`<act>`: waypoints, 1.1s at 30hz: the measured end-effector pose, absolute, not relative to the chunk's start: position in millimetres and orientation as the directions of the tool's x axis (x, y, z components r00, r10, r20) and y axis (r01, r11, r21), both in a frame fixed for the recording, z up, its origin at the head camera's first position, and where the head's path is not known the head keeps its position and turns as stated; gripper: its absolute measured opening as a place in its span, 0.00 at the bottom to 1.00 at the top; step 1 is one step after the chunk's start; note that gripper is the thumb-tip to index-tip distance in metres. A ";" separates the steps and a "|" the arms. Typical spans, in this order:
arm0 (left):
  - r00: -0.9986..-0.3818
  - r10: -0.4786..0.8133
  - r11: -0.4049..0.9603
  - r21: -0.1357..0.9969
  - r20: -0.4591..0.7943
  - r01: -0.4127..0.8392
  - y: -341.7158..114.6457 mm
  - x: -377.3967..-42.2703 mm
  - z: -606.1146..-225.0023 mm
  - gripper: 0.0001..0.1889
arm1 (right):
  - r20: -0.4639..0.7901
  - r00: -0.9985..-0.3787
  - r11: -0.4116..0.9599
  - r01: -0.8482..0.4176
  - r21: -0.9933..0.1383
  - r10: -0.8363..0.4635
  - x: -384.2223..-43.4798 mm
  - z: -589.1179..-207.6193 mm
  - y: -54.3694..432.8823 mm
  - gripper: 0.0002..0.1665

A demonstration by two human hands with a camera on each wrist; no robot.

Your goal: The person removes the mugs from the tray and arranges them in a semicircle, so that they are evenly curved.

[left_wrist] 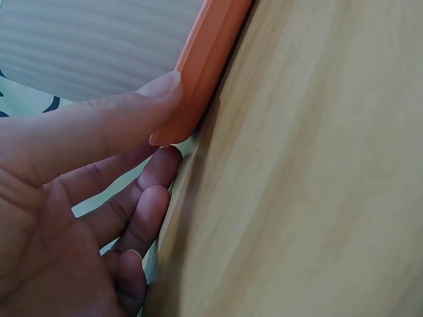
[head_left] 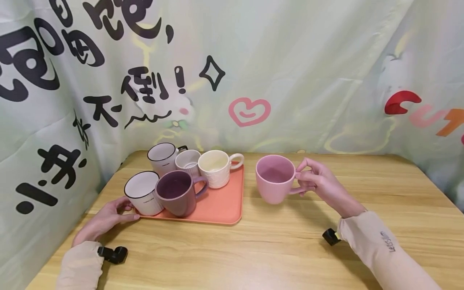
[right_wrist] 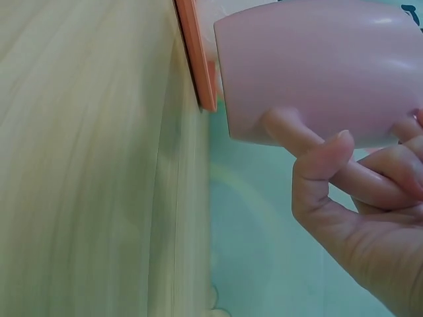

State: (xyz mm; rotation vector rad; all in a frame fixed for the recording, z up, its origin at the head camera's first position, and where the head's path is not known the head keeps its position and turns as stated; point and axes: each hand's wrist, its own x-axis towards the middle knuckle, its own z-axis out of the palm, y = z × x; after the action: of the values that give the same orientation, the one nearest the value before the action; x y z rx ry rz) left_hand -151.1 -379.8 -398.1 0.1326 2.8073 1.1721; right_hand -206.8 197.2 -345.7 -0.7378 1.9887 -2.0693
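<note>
My right hand (head_left: 314,178) pinches the handle of a pink mug (head_left: 273,191), which is upright above the table, right of the tray. In the right wrist view, the side of this mug shows raised off the wood, with fingers (right_wrist: 330,155) around its handle. At the left, my left hand (head_left: 110,217) holds the near left corner of an orange-pink tray (head_left: 221,207); the left wrist view has the thumb on the rim and fingertips below it. Near that hand, a black-rimmed white mug (head_left: 145,203) and a purple mug (head_left: 181,201) stand on the tray.
Also on the tray are a cream mug (head_left: 214,173) with a ring handle, a small ribbed cup (head_left: 188,163) and another black-rimmed white mug (head_left: 162,161). A printed curtain (head_left: 301,80) hangs behind the wooden table (head_left: 217,257). Black wrist cameras hang from both sleeves.
</note>
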 end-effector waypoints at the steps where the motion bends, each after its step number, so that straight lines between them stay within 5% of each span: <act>1: -0.991 0.119 0.700 0.713 -0.055 0.044 -379.0 -151.1 -398.1 0.24 | 0.227 -0.861 -0.087 -0.211 -0.974 -0.454 -206.5 -345.9 199.0 0.12; 26: -0.993 0.105 0.707 0.707 -0.060 0.032 -380.4 -152.3 -399.6 0.25 | 0.176 -0.843 -0.005 -0.201 -0.980 -0.508 -199.7 -353.4 225.9 0.06; 33: -0.992 0.109 0.718 0.695 -0.056 0.039 -381.7 -153.9 -401.9 0.24 | 0.198 -0.785 -0.037 -0.218 -0.975 -0.588 -200.7 -356.1 234.4 0.06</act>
State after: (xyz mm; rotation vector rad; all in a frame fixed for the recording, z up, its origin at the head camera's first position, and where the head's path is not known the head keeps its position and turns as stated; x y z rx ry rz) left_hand -153.9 -381.7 -401.9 0.1218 2.8248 1.1400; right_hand -200.7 234.4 -356.1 -0.8561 1.9627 -1.8945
